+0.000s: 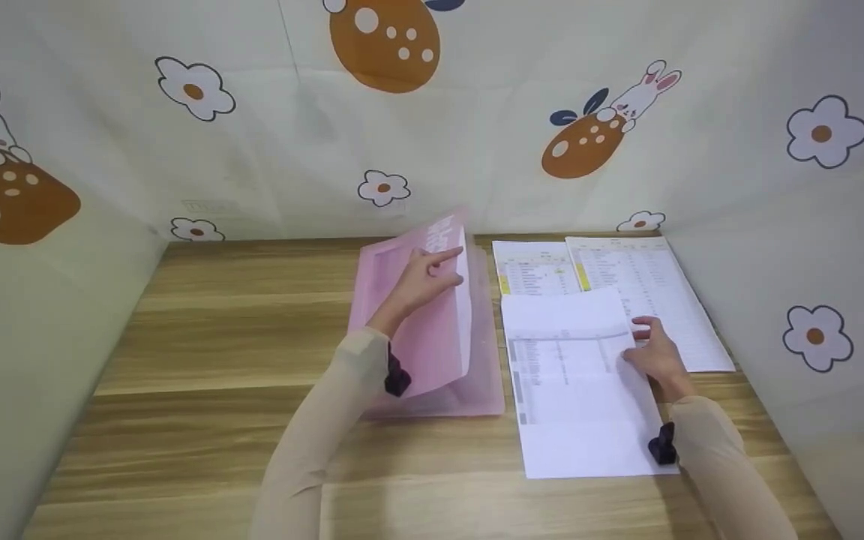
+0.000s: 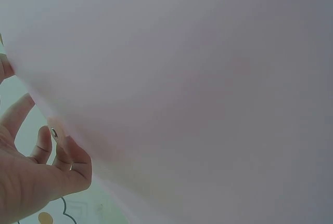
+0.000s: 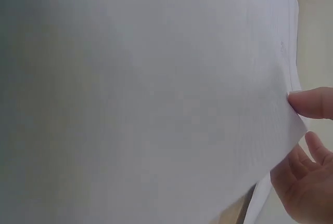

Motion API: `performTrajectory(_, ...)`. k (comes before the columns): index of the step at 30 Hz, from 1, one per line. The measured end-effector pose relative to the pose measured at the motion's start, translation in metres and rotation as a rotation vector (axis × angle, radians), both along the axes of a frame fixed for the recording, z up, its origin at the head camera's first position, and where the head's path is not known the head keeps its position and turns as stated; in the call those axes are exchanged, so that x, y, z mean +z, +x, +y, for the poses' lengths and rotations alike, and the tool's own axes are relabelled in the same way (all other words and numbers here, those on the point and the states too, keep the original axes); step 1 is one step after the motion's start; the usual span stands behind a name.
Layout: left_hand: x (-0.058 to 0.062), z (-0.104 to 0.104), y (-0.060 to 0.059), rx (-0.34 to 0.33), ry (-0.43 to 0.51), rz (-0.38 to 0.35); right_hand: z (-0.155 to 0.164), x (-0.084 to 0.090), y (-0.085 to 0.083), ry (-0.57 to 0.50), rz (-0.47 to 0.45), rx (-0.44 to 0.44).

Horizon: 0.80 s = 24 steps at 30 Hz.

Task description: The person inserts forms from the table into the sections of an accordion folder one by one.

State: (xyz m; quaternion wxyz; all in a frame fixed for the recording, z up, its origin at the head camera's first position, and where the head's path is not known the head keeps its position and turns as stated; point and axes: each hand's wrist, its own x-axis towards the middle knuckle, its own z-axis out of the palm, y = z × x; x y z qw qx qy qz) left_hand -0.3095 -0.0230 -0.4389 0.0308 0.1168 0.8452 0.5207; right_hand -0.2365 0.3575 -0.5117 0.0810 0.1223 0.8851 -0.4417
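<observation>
A pink translucent folder [image 1: 477, 390] lies on the wooden table [image 1: 214, 337]. My left hand [image 1: 424, 279] holds its front cover [image 1: 432, 337] lifted, so the folder gapes toward the right. That cover [image 2: 197, 89] fills the left wrist view, with the left hand [image 2: 36, 167] at its edge. A printed white sheet [image 1: 574, 375] lies just right of the folder. My right hand [image 1: 653, 352] pinches its right edge. In the right wrist view the thumb [image 3: 315, 103] lies on top of the sheet [image 3: 156, 89] and the other fingers [image 3: 307, 172] are beneath it.
Two more printed sheets [image 1: 537, 270] [image 1: 649, 292] lie at the back right, partly under the near sheet. Cloth walls [image 1: 252, 150] with flower and rabbit prints close in the table on the left, back and right. Bare wood lies left of the folder.
</observation>
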Motion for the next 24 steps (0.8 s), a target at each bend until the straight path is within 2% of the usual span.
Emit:
performTrajectory(6,-0.001,0.0,-0.001,-0.009,-0.005,0.0,0.005,0.003,0.001,0.053,0.08,0.054)
performTrajectory(10,-0.001,0.0,-0.001,-0.007,-0.01,0.004,0.005,0.005,0.002,0.095,0.08,0.079)
performTrajectory(17,-0.001,0.001,-0.001,-0.006,-0.013,-0.001,0.008,0.01,0.002,0.028,0.056,0.066)
performTrajectory(21,-0.001,0.001,-0.001,-0.002,-0.005,-0.008,0.011,0.019,0.003,0.055,0.107,0.121)
performTrajectory(24,-0.001,0.001,-0.001,0.001,0.0,-0.009,0.013,0.027,0.004,0.035,0.151,0.168)
